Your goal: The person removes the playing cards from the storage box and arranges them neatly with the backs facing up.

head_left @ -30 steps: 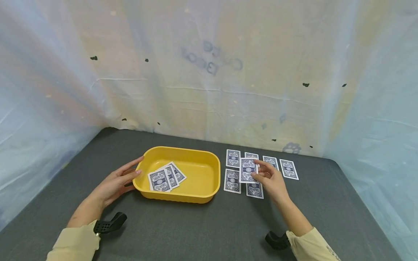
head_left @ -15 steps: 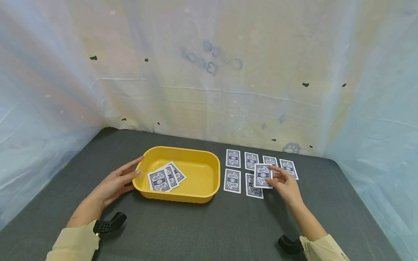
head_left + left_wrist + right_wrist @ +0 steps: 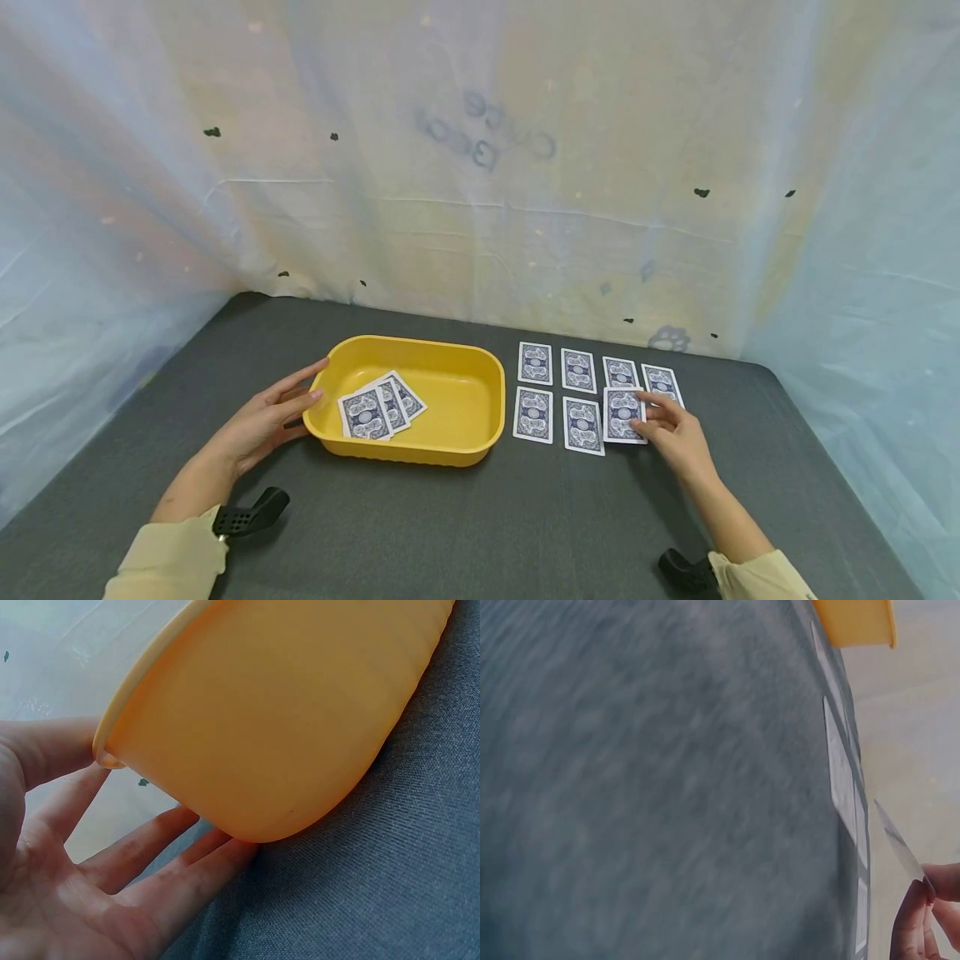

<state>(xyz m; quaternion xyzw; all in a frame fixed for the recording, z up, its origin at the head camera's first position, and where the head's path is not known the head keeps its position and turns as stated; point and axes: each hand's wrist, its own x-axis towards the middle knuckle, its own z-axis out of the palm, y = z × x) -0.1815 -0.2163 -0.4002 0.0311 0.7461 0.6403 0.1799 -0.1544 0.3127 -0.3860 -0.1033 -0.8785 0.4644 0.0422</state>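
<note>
My right hand [image 3: 678,433] pinches a blue-backed playing card [image 3: 622,415] between thumb and fingers. In the right wrist view this card [image 3: 901,844] is tilted and held above the table. It overlaps the third card [image 3: 620,372] of the back row in the head view. Just to its left lies a front-row card [image 3: 582,426], back side up. My left hand [image 3: 258,423] holds the left end of a yellow tray [image 3: 465,457], thumb at the rim and fingers spread along the outer wall [image 3: 247,735]. Inside the tray, several playing cards [image 3: 366,414] lie fanned at the left.
A back row of playing cards runs from a left card [image 3: 535,364] to a right card [image 3: 662,383]. Another card [image 3: 533,414] begins the front row beside the tray. A grey cloth [image 3: 465,533] covers the table, with a pale curtain [image 3: 480,250] behind.
My right hand has moved right and slightly toward me with the card, from above the second column to beside the front row's second card. The left hand and tray stay put.
</note>
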